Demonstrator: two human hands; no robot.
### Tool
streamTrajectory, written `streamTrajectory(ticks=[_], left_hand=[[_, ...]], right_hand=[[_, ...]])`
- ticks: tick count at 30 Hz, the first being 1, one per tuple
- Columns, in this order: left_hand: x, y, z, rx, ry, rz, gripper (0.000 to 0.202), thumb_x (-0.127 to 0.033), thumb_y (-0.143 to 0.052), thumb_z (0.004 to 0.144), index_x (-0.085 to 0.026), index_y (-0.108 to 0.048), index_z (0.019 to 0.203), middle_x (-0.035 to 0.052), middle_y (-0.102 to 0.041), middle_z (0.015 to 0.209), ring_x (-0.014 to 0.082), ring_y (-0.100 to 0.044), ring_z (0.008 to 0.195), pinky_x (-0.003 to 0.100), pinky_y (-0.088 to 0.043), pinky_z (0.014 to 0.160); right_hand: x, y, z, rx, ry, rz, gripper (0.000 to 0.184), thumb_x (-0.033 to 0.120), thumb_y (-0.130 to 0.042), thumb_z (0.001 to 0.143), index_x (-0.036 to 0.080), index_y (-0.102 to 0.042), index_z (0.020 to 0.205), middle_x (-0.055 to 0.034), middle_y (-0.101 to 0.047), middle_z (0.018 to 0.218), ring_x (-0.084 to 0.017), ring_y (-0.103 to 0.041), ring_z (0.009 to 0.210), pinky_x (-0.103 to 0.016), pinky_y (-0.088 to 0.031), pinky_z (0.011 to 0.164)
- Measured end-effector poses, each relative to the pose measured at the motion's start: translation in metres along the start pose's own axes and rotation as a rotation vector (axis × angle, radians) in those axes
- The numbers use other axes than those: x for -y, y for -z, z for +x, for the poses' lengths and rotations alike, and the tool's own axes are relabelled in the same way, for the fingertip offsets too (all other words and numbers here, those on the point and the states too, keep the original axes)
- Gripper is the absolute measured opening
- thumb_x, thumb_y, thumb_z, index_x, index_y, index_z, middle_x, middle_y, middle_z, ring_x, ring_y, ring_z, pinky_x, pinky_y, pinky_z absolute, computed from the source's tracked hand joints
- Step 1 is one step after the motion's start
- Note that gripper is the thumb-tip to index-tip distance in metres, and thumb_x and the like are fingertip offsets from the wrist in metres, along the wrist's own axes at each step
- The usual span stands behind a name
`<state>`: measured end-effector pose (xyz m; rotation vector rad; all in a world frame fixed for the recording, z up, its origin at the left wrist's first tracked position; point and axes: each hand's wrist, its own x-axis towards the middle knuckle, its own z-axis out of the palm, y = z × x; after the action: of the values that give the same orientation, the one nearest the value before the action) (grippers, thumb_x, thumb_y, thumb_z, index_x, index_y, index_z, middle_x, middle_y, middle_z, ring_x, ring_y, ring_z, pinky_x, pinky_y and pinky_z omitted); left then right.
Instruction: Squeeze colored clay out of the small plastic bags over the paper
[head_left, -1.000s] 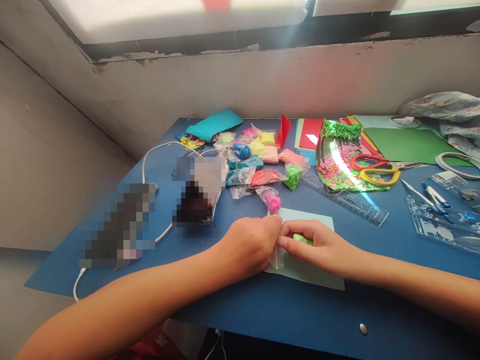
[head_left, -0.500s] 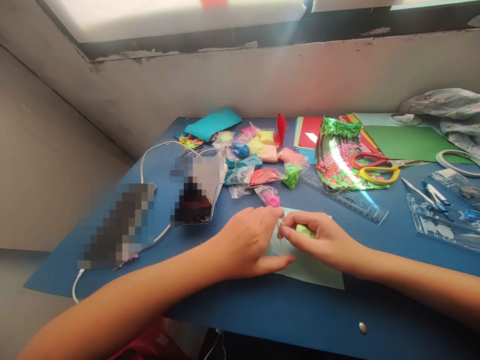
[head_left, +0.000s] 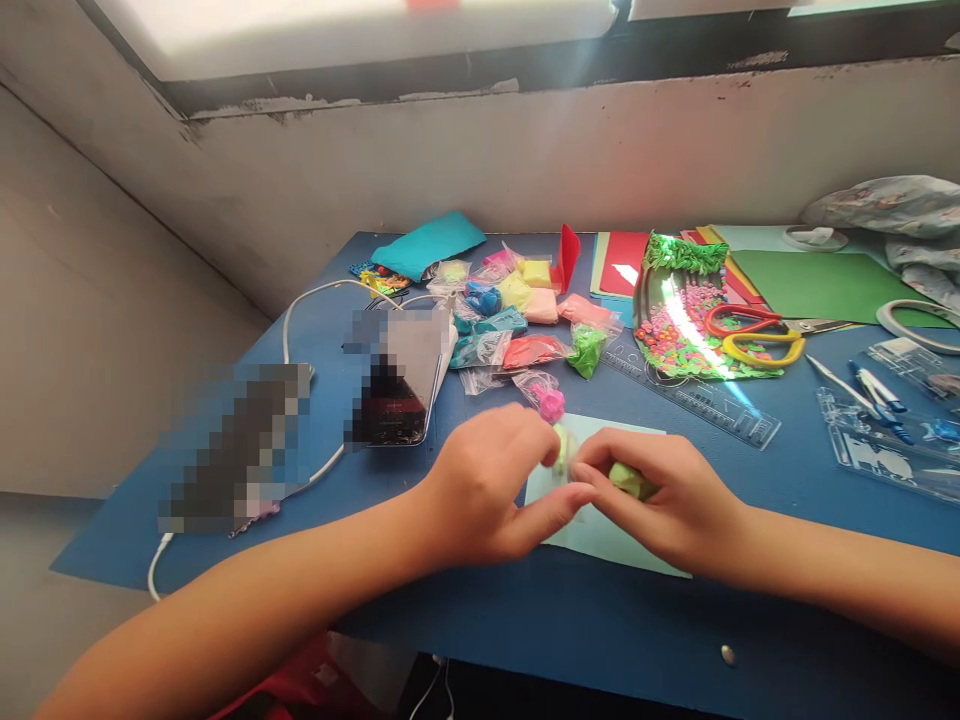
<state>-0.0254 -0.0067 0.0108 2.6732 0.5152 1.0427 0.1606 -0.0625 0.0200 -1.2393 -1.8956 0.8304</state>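
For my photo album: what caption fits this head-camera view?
Right hand grips light green clay, left hand touching it, over a pale paper sheet.

Pretty harsh light here: the window up top is blown out to pure white, and daylight pours down from it, throwing a hazy, rainbowy flare streak across the flower craft piece. The blue surface is bright, with soft shadows. My left hand is motion-smeared at the fingers. The green lump pinched in my right hand looks fairly sharp. The wide lens bends the wall lines near the edges, and there are pixelated patches on the left.
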Motion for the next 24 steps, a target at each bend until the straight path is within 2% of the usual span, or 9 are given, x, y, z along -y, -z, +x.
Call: streamTrajectory(ticks=[3, 7, 15, 19, 24], left_hand=[[-0.005, 0.001, 0.0, 0.143, 0.104, -0.232, 0.026, -0.027, -0.044, 0.095, -0.019, -0.046, 0.071, -0.0044, -0.046, 0.059, 0.0092, -0.042, 0.052, 0.021, -0.037, 0.051], [-0.007, 0.004, 0.004, 0.208, 0.254, -0.402, 0.02, -0.017, -0.043, 0.089, -0.019, -0.043, 0.069, -0.0055, -0.044, 0.06, 0.0075, -0.04, 0.053, 0.019, -0.036, 0.052], [-0.005, 0.007, 0.01, 0.331, 0.521, -0.707, 0.022, -0.026, -0.052, 0.087, -0.018, -0.045, 0.067, -0.005, -0.047, 0.062, 0.0078, -0.044, 0.058, 0.019, -0.039, 0.055], [-0.004, 0.007, 0.011, 0.369, 0.565, -0.772, 0.019, -0.023, -0.054, 0.085, -0.017, -0.046, 0.068, -0.0051, -0.047, 0.063, 0.0076, -0.043, 0.059, 0.019, -0.037, 0.053], [-0.002, 0.008, 0.013, 0.4, 0.595, -0.818, 0.024, -0.028, -0.052, 0.089, -0.017, -0.047, 0.069, -0.0046, -0.047, 0.064, 0.0077, -0.042, 0.059, 0.02, -0.037, 0.054]], right_hand=[[0.001, -0.002, -0.003, 0.034, 0.034, -0.002, 0.018, 0.026, -0.052, 0.088, 0.02, -0.054, 0.071, 0.0036, -0.054, 0.057, -0.006, -0.039, 0.048, -0.02, -0.032, 0.045], [-0.001, -0.001, -0.002, 0.041, -0.008, 0.011, 0.021, 0.029, -0.049, 0.092, 0.019, -0.057, 0.075, 0.0009, -0.059, 0.064, -0.008, -0.048, 0.056, -0.02, -0.038, 0.052], [-0.001, 0.001, 0.001, 0.069, -0.005, 0.058, 0.018, 0.024, -0.049, 0.092, 0.018, -0.06, 0.079, 0.001, -0.065, 0.071, -0.009, -0.055, 0.063, -0.017, -0.044, 0.06], [-0.001, 0.003, 0.003, 0.073, -0.013, 0.058, 0.02, 0.024, -0.049, 0.092, 0.017, -0.061, 0.077, 0.0018, -0.063, 0.069, -0.007, -0.053, 0.062, -0.016, -0.043, 0.058], [-0.001, 0.004, 0.004, 0.07, -0.024, 0.082, 0.021, 0.024, -0.05, 0.092, 0.016, -0.062, 0.076, 0.003, -0.059, 0.064, -0.007, -0.048, 0.057, -0.016, -0.039, 0.054]])
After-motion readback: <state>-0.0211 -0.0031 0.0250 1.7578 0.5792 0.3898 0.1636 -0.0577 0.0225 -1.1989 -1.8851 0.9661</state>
